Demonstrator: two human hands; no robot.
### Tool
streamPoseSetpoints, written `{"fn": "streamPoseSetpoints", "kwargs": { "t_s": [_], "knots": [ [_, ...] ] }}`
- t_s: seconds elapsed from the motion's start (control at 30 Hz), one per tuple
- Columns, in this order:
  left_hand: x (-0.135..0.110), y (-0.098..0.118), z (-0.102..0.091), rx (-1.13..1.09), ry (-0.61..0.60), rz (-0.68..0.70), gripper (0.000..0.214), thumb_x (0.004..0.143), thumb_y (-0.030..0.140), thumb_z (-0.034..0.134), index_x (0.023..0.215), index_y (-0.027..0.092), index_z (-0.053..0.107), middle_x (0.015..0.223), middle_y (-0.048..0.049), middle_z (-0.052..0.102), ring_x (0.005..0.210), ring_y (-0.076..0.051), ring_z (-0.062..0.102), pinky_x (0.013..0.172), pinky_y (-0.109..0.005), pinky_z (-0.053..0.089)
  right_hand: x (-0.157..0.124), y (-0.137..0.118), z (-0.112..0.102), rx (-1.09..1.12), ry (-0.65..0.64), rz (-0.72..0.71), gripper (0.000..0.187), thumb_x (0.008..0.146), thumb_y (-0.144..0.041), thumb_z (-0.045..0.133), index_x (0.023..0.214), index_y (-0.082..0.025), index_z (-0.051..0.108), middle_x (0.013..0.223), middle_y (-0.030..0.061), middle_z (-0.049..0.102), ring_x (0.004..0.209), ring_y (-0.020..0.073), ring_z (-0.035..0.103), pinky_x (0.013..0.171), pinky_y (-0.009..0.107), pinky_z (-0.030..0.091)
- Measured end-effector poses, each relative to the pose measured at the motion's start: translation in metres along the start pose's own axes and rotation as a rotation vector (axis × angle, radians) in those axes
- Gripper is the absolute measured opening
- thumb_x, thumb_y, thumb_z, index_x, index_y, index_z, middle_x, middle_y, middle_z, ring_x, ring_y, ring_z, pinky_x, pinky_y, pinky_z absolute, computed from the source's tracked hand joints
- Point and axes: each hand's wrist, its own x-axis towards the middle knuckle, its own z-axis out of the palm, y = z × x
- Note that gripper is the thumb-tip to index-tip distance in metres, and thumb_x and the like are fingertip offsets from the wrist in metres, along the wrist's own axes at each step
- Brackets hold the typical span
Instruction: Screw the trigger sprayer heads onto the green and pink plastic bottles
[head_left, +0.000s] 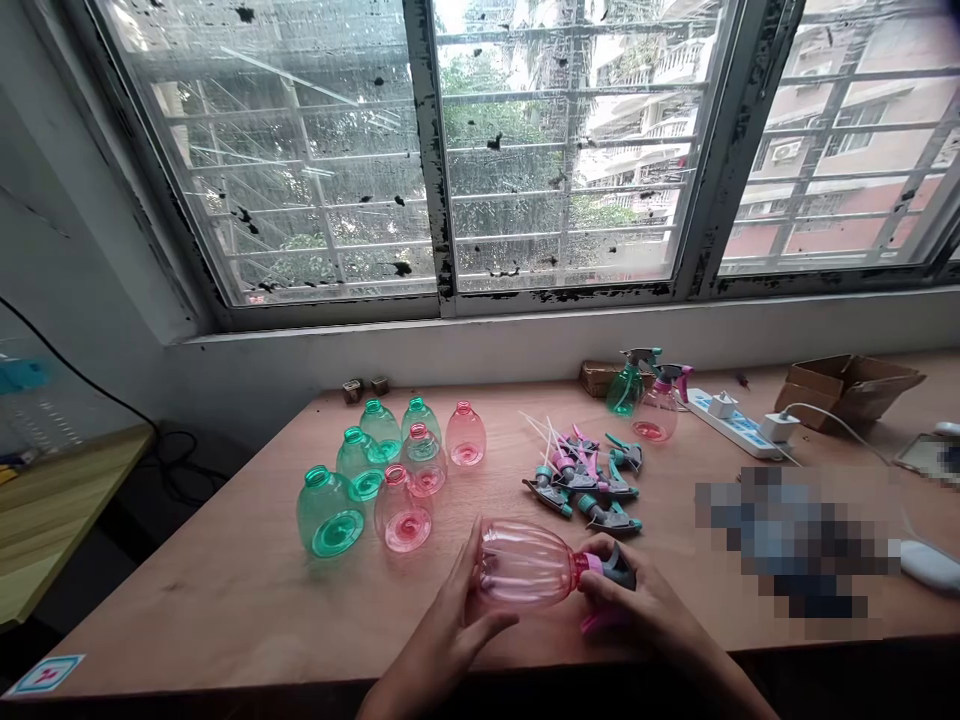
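A clear pink spray bottle (525, 563) lies sideways between my hands, its base to the left. My left hand (465, 605) cups the base end, fingers behind it and thumb in front. At the neck, my right hand (626, 580) is closed around the grey and pink trigger sprayer head (616, 568), which sits at the bottle's mouth. Whether it is fully screwed on cannot be seen. Beyond my right hand lies a pile of loose trigger sprayer heads (581, 475) in grey, pink and teal. Open green bottles (330, 515) and pink bottles (405, 515) stand upright to the left.
Two bottles with sprayers, one green (625, 390) and one pink (656, 410), stand at the back. Beside them are a white power strip (735, 425) and an open cardboard box (847, 393). A blurred patch (795, 540) covers the right side. The window wall (510, 350) bounds the table.
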Motion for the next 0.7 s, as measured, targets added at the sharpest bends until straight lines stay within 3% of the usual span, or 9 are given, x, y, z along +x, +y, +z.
{"fn": "streamPoseSetpoints", "kwargs": {
  "t_s": [0.07, 0.13, 0.23, 0.33, 0.47, 0.57, 0.7],
  "knots": [
    [-0.0006, -0.0012, 0.0006, 0.018, 0.001, 0.021, 0.084, 0.094, 0.038, 0.062, 0.157, 0.03, 0.007, 0.164, -0.0079, 0.021, 0.147, -0.029, 0.029, 0.123, -0.047, 0.016, 0.0005, 0.0005, -0.0007, -0.005, 0.0, -0.009, 0.038, 0.08, -0.05, 0.075, 0.092, -0.017, 0.063, 0.066, -0.0017, 0.062, 0.059, 0.0147, 0.056, 0.055, 0.025, 0.045],
    [-0.0012, -0.0005, 0.0011, 0.033, -0.014, 0.013, 0.093, 0.092, 0.037, 0.066, 0.157, 0.028, 0.0, 0.159, -0.0104, 0.031, 0.143, -0.029, 0.036, 0.122, -0.047, 0.019, 0.0004, -0.0002, -0.0007, -0.004, -0.006, -0.006, 0.037, 0.08, -0.05, 0.075, 0.092, -0.017, 0.062, 0.066, -0.0017, 0.063, 0.059, 0.0149, 0.056, 0.055, 0.025, 0.045],
    [-0.0015, 0.0022, 0.001, 0.052, -0.02, -0.02, 0.104, 0.085, 0.037, 0.074, 0.158, 0.024, 0.0, 0.153, -0.0135, 0.04, 0.14, -0.031, 0.04, 0.121, -0.046, 0.024, -0.0003, -0.0024, 0.0006, 0.012, -0.004, 0.016, 0.037, 0.08, -0.05, 0.075, 0.093, -0.018, 0.062, 0.065, -0.0019, 0.062, 0.058, 0.0153, 0.057, 0.055, 0.025, 0.045],
    [-0.0008, 0.0022, 0.0003, 0.088, -0.003, -0.023, 0.094, 0.087, 0.037, 0.071, 0.158, 0.021, 0.01, 0.156, -0.0137, 0.037, 0.145, -0.03, 0.032, 0.122, -0.045, 0.021, -0.0003, -0.0023, 0.0015, 0.024, 0.021, 0.013, 0.038, 0.078, -0.05, 0.077, 0.092, -0.017, 0.062, 0.065, -0.0017, 0.063, 0.058, 0.0153, 0.056, 0.054, 0.026, 0.045],
    [0.0, -0.0041, 0.0007, 0.119, 0.001, 0.029, 0.091, 0.089, 0.031, 0.068, 0.158, 0.023, 0.01, 0.163, -0.011, 0.022, 0.15, -0.028, 0.019, 0.125, -0.045, 0.012, 0.0011, 0.0017, 0.0004, 0.067, 0.003, 0.016, 0.04, 0.077, -0.051, 0.077, 0.092, -0.017, 0.062, 0.064, -0.0017, 0.061, 0.058, 0.0157, 0.055, 0.055, 0.027, 0.044],
    [-0.0005, -0.0067, 0.0016, 0.1, 0.005, 0.043, 0.094, 0.088, 0.029, 0.069, 0.158, 0.026, 0.006, 0.165, -0.0091, 0.017, 0.149, -0.029, 0.022, 0.124, -0.046, 0.016, 0.0013, 0.0031, -0.0009, 0.044, -0.008, 0.03, 0.04, 0.078, -0.051, 0.076, 0.093, -0.016, 0.061, 0.066, -0.0021, 0.06, 0.058, 0.0148, 0.053, 0.055, 0.027, 0.043],
    [-0.0003, -0.0021, 0.0014, 0.051, 0.03, -0.023, 0.104, 0.082, 0.032, 0.076, 0.158, 0.025, 0.005, 0.163, -0.0098, 0.022, 0.148, -0.031, 0.026, 0.123, -0.046, 0.022, 0.0002, 0.0009, -0.0011, -0.005, 0.005, 0.012, 0.039, 0.079, -0.05, 0.075, 0.092, -0.016, 0.062, 0.067, -0.0022, 0.059, 0.059, 0.0146, 0.052, 0.056, 0.026, 0.041]
  ]
}}
